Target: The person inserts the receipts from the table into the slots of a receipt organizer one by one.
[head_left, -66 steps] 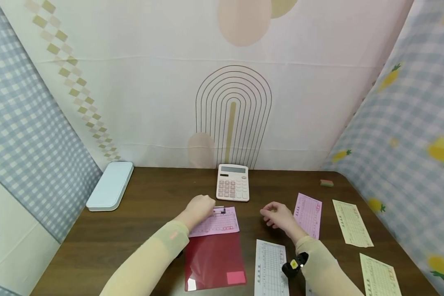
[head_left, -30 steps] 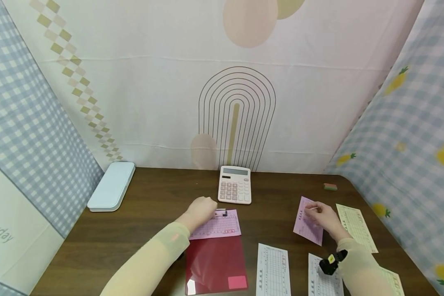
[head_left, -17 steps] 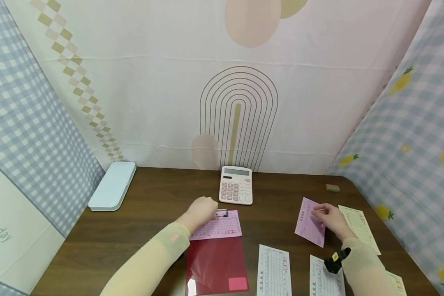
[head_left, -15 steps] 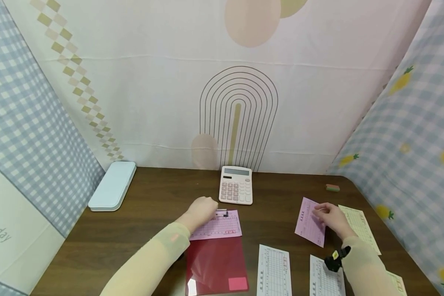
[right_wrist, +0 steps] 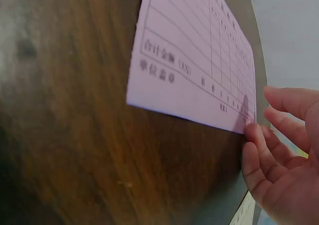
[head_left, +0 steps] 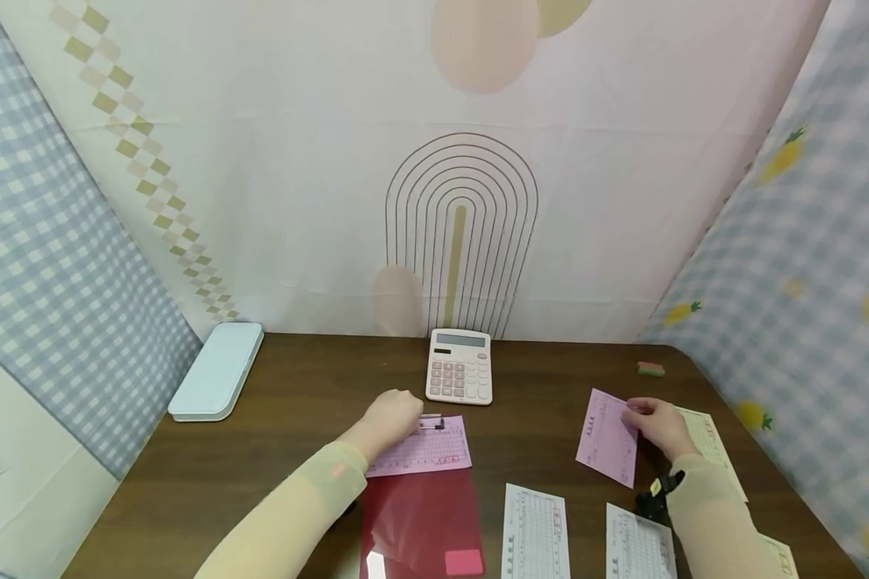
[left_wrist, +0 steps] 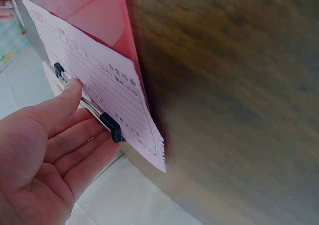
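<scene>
The right hand is now reaching the far right corner of the loose pink slip, whereas two seconds ago it was hovering left of that slip, and half a second ago its fingertips were sitting farther in over the paper. The left hand is staying at the metal clip of the translucent red clipboard, pinching it with the thumb on top and the fingers beneath. The right hand's fingertips are touching the loose slip's edge, though I cannot tell whether they are pinching it. That slip is lying on the surface, just left of the right hand and well right of the left hand. Two pink slips are showing, the second, the clipped pink slip, lying under the clip. Two white slips are lying at the near side, and two yellow slips at the right. One calculator, one pale blue case and one small red-and-green block are resting farther back.
</scene>
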The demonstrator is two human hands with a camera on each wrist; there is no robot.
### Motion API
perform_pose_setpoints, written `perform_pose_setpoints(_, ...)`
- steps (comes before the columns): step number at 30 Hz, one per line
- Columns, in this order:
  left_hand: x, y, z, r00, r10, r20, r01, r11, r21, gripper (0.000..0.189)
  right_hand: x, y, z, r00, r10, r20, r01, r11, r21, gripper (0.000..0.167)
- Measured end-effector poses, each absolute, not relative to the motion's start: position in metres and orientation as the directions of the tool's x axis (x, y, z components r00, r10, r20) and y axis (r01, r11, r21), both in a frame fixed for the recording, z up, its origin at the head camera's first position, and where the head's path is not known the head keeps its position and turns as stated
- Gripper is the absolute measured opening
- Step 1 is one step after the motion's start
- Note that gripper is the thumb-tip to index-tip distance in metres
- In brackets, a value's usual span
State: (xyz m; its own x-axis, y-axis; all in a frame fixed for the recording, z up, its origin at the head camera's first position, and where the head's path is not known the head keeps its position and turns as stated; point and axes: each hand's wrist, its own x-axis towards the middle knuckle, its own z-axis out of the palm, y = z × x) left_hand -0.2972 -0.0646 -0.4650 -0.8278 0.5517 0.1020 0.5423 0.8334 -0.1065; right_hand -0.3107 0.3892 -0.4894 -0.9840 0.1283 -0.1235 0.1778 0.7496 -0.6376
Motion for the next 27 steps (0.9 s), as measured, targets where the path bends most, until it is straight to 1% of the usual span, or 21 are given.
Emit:
perform_pose_setpoints(4, -0.2955, -0.068, -0.4677, -0.831, 0.548, 0.099, 0.54, 0.836, -0.097, 0.01, -0.3126, 0.3871, -0.4927, -0.987, 0.124, -0.102, 0.161, 0.767, -0.621, 0.047)
perform_pose_setpoints(9, -0.2975, -0.0674, -0.4676, -0.814, 0.568, 0.118, 0.56, 0.823, -0.095, 0.011, -0.3151, 0.3901, -0.4934, -0.99, 0.13, -0.063, 0.143, 0.805, -0.576, 0.047)
perform_pose_setpoints(14, -0.3001, -0.0646, -0.466, -0.815, 0.572, 0.094, 0.565, 0.82, -0.095, 0.013, -0.3174, 0.3943, -0.4933, -0.992, 0.124, -0.031, 0.121, 0.824, -0.554, 0.049)
perform_pose_setpoints(17, -0.3005, -0.0639, -0.4648, -0.821, 0.566, 0.078, 0.56, 0.824, -0.09, 0.012, -0.3183, 0.3941, -0.4915, -0.99, 0.13, -0.053, 0.137, 0.825, -0.548, 0.052)
perform_pose_setpoints(23, -0.3017, -0.0634, -0.4646, -0.822, 0.565, 0.069, 0.559, 0.824, -0.095, 0.012, -0.3195, 0.3922, -0.4858, -0.979, 0.147, -0.141, 0.199, 0.837, -0.51, 0.06)
perform_pose_setpoints(27, -0.3017, -0.0632, -0.4641, -0.821, 0.567, 0.065, 0.56, 0.823, -0.097, 0.013, -0.3183, 0.3911, -0.4855, -0.976, 0.155, -0.155, 0.214, 0.835, -0.507, 0.059)
